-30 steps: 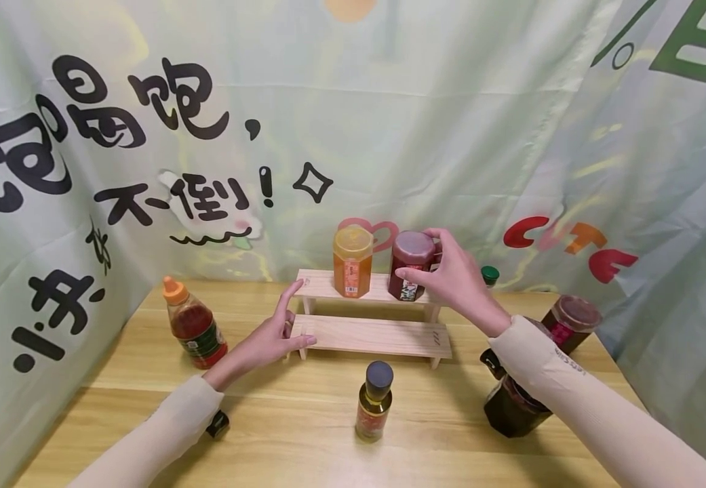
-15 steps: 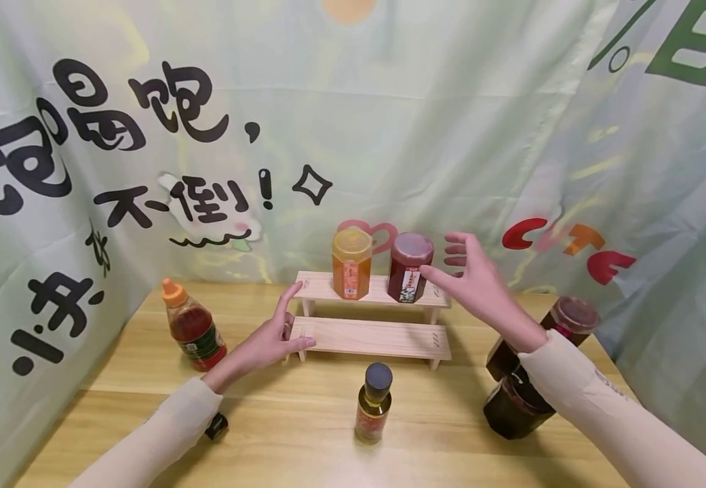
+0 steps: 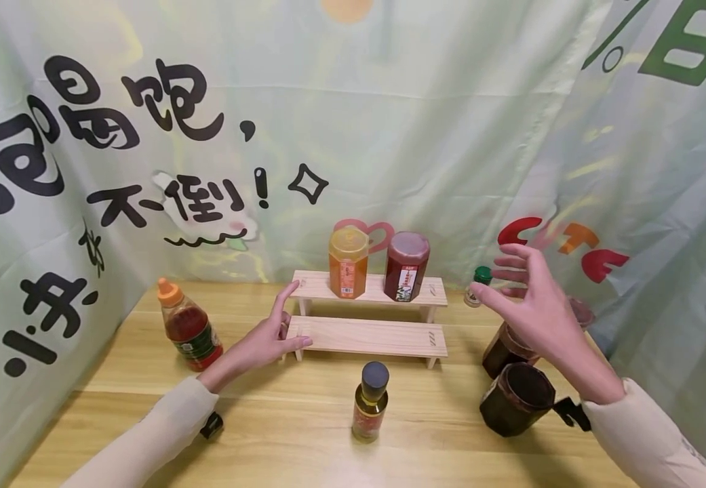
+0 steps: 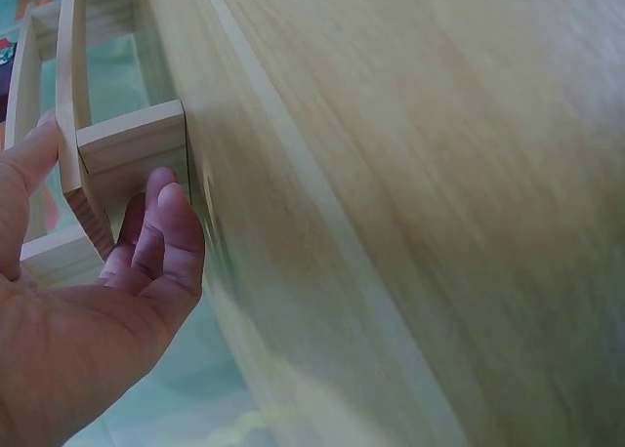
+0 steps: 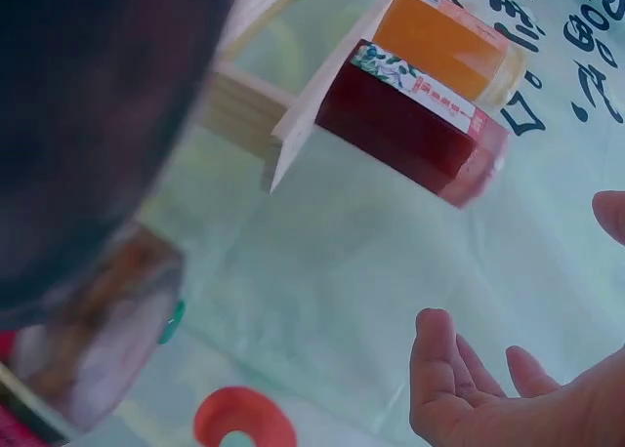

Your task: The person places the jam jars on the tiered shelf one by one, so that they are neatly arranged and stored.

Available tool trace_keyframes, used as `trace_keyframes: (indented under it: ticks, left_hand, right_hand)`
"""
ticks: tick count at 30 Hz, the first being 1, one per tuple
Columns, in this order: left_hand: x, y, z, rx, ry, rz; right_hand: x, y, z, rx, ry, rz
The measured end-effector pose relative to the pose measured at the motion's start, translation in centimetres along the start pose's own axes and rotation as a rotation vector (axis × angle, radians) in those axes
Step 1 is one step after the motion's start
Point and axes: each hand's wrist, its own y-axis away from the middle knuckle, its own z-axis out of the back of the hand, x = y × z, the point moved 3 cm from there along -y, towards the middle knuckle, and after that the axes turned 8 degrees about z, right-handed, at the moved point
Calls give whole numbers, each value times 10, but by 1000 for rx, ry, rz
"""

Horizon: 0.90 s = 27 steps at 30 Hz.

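At the left of the head view a red sauce bottle point(image 3: 189, 330) with an orange cap stands alone on the wooden table point(image 3: 267, 434), well apart from the rest.

Next, toward the centre, the left hand point(image 3: 265, 341) rests against the left end of the two-step wooden rack point(image 3: 369, 335), fingers straight and relaxed, gripping nothing. The left wrist view shows the fingertips point(image 4: 161, 213) touching the rack's end block, which looks like bracing so the light stand does not slide.

On the rack's upper step, just above the middle of the frame, the orange honey jar point(image 3: 348, 261) and the dark red jam jar point(image 3: 407, 266) stand upright side by side, very close, both labels facing out. Below them, in the lower centre, a small oil bottle point(image 3: 371, 401) with a dark cap stands in front of the rack.

To the right, the right hand point(image 3: 532, 306) hovers in the air, fingers spread and holding nothing, clear of the red jar. Behind its fingertips is a tiny green-capped bottle point(image 3: 477, 285). Under the wrist sit two dark jars point(image 3: 514, 398), one partly hidden by the hand.
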Motion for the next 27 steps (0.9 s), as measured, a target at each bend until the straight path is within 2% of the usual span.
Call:
trace_keyframes:
  ticks: [9, 15, 21, 27]
  left_hand:
    - [2, -3, 0, 5, -5, -7]
    - [2, -3, 0, 10, -1, -2]
    - [1, -1, 0, 5, 0, -5]
    - [0, 2, 1, 4, 3, 3]
  right_hand:
    - [-30, 47, 20, -101, 40, -2]
    - [-50, 76, 25, -159, 70, -26]
    - [-65, 101, 19, -183, 99, -66]
    - [-85, 122, 4, -148, 90, -120]
